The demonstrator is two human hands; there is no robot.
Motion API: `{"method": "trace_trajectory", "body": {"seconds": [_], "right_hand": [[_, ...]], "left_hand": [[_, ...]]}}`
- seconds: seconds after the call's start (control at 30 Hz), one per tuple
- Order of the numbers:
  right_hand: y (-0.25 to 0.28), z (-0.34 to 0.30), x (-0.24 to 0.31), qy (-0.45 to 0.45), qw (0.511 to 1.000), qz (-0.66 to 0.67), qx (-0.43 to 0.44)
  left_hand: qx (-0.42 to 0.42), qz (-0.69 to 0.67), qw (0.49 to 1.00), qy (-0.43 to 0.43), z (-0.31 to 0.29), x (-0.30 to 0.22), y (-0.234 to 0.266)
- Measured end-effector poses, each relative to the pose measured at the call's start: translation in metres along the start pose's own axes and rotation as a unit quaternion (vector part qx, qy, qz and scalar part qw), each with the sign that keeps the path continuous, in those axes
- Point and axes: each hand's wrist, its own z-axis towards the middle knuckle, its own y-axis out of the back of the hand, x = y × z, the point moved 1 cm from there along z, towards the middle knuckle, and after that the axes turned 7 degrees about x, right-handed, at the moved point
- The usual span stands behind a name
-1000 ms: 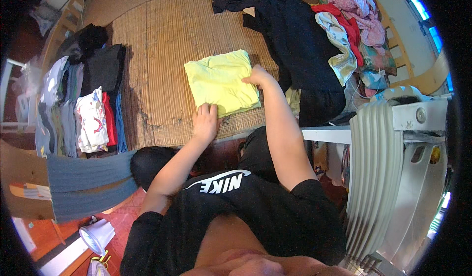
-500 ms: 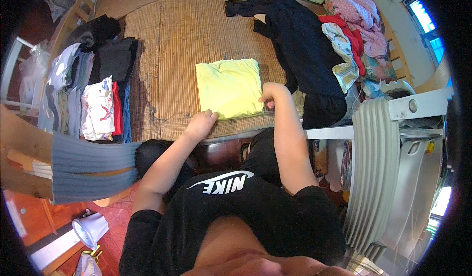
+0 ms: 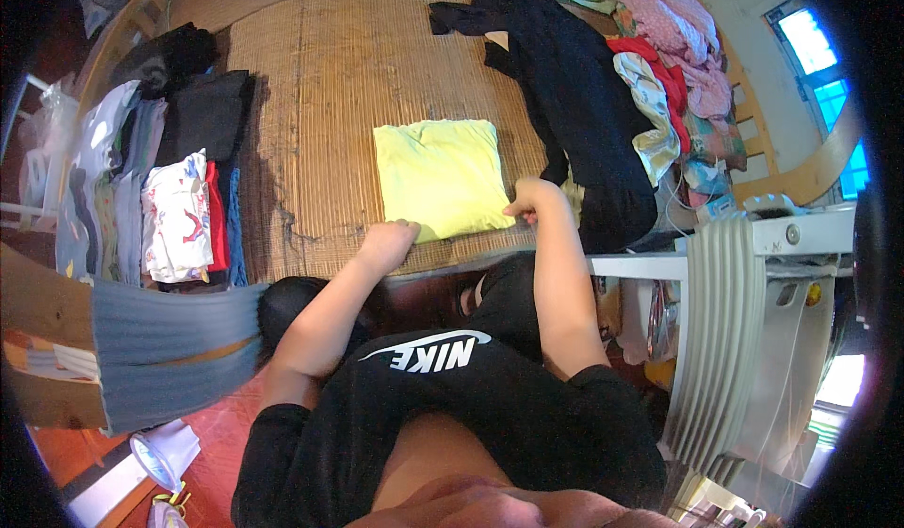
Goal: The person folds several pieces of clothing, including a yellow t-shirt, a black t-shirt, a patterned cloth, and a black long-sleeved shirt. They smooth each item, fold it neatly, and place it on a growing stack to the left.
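A folded pale yellow garment [image 3: 438, 175] lies flat in a rough square on the woven mat, close to the mat's near edge. My left hand [image 3: 389, 246] is at its near left corner, with the fingers curled over the edge. At the near right corner, my right hand [image 3: 540, 200] pinches the side edge between thumb and fingers. The fingertips of both hands are partly hidden.
Folded clothes stand in rows at the left, among them a white patterned garment [image 3: 177, 217] and black ones [image 3: 207, 119]. Loose black clothing [image 3: 574, 104] lies at the right, beside a pink dotted cloth [image 3: 669, 20]. The woven mat [image 3: 320, 86] covers the bed.
My right hand has slid down the garment's right side, nearer its front corner. My left hand stays at the left corner. The whole view has shifted slightly.
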Motion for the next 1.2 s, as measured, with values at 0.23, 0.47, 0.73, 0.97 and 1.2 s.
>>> {"method": "trace_trajectory", "body": {"seconds": [0.23,0.47,0.73,0.97,1.2], "right_hand": [[0.015,0.046,0.058,0.128,0.913,0.017,-0.388],[-0.002,0.108,0.054,0.144,0.879,0.027,-0.454],[0.037,0.099,0.052,0.113,0.916,0.186,-0.338],[0.043,0.129,0.029,0.15,0.887,0.406,-0.161],[0.075,0.038,0.06,0.316,0.77,0.552,-0.043]], "left_hand": [[-0.184,-0.041,0.98,0.063,0.047,0.006,0.027],[-0.112,-0.032,0.98,0.163,0.09,0.06,0.017],[-0.323,-0.267,0.874,0.247,0.12,0.1,0.013],[-0.192,-0.37,0.873,0.252,0.148,0.11,0.033],[-0.138,-0.393,0.894,0.164,0.115,0.129,0.096]]}}
